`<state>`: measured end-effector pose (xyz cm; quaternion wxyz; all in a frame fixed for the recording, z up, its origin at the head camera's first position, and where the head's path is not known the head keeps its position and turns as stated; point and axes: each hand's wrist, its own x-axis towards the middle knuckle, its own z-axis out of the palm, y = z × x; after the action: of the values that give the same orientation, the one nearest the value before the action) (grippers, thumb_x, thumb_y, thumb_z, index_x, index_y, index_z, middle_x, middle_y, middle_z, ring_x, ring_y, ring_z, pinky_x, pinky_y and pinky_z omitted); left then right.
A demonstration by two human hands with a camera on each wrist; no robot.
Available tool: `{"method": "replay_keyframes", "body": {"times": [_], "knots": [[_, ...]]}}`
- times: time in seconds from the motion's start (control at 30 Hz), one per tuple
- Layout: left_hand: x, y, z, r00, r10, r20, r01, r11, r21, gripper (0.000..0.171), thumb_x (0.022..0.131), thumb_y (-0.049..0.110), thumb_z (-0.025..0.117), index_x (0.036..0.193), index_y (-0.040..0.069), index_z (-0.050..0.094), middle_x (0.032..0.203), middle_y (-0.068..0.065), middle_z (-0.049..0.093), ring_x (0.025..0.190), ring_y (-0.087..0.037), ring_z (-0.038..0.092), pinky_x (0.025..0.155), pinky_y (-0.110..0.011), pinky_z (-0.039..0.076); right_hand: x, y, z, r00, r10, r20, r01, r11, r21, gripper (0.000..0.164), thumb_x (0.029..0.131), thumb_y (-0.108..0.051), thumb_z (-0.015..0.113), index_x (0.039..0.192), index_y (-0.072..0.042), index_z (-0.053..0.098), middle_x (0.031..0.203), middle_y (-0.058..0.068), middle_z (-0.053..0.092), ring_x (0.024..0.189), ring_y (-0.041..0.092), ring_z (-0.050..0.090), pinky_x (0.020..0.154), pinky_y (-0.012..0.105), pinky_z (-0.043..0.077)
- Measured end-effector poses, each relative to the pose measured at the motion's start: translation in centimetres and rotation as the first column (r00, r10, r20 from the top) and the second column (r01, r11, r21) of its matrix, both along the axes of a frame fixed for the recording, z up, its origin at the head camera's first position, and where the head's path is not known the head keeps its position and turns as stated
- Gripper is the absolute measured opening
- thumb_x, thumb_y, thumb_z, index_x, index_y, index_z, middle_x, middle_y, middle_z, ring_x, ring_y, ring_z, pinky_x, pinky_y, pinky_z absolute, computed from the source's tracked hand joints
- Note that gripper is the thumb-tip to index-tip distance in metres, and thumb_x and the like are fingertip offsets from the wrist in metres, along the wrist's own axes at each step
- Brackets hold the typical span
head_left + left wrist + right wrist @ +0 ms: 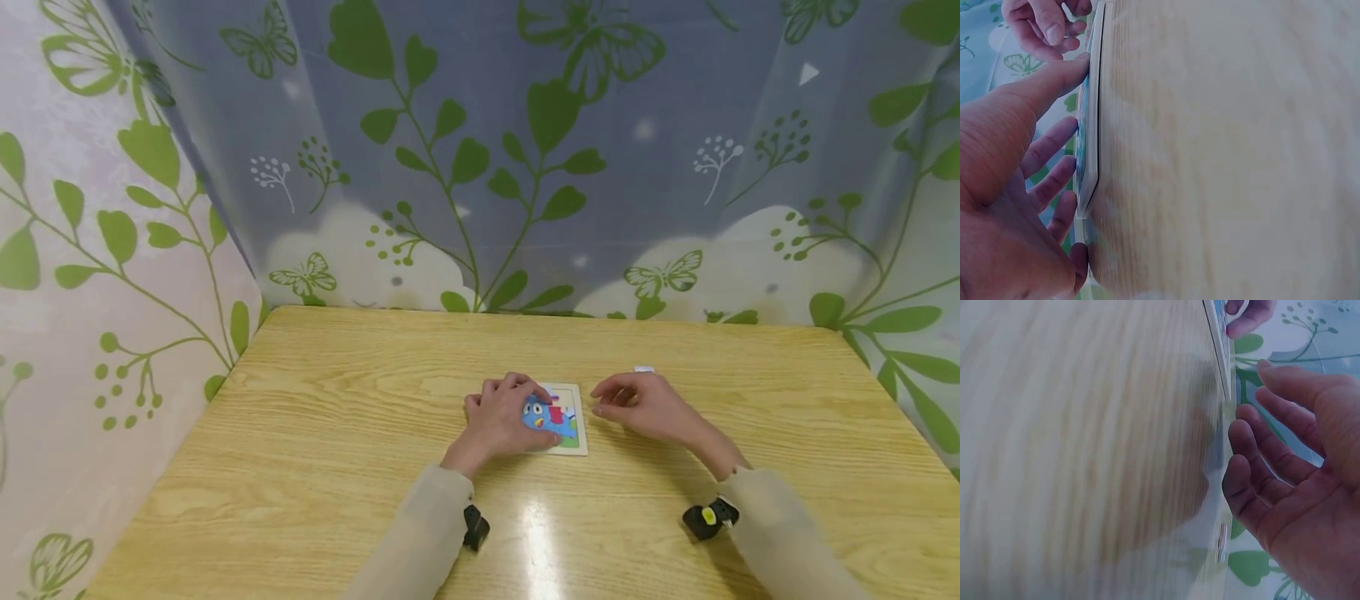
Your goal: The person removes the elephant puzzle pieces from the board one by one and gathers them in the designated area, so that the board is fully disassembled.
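Observation:
A square picture board (572,418) with a pale frame lies flat on the table, showing a blue cartoon figure with big eyes and a red patch. My left hand (504,417) rests over its left part, covering that side in the head view. In the left wrist view the thumb (1075,70) and the spread fingertips come down on the face of the board (1092,131). Just right of the board is my right hand (645,404), its fingers loosely bent with nothing between them. The right wrist view shows those fingers (1242,437) raised beside the board's edge.
A small white item (643,368) lies on the table behind the right hand, partly hidden by it. The wooden table (337,433) meets a leaf-and-butterfly patterned curtain (480,167) at its back and left. Dark wrist devices (708,518) sit at both sleeves.

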<state>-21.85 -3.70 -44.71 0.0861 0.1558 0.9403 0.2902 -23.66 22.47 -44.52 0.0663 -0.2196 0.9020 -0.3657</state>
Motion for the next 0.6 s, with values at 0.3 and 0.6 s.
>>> {"method": "replay_keyframes", "body": {"times": [0.3,0.6], "knots": [[0.1,0.0,0.1,1.0,0.004,0.002,-0.004,1.0,0.009,0.046,0.082,0.05,0.081,0.121,0.03,0.067,0.148,0.001,0.05,0.132,-0.035,0.041,0.1,-0.06,0.029,-0.4,-1.6,-0.3,0.999,0.048,-0.002,-0.048,0.999,-0.005,0.017,0.093,-0.018,0.076,0.107,-0.01,0.075,0.09,-0.001,0.073,0.078,0.008,0.062,0.068,0.023,0.051],[0.1,0.0,0.1,1.0,0.003,0.009,-0.003,1.0,0.023,0.046,0.081,0.049,0.082,0.121,0.03,0.067,0.148,0.001,0.049,0.131,-0.035,0.04,0.098,-0.059,0.028,-0.5,-2.3,-0.4,0.998,0.059,0.023,-0.059,0.998,0.015,0.018,0.091,-0.019,0.077,0.106,-0.009,0.076,0.084,-0.003,0.07,0.071,0.008,0.059,0.064,0.023,0.049]]}}
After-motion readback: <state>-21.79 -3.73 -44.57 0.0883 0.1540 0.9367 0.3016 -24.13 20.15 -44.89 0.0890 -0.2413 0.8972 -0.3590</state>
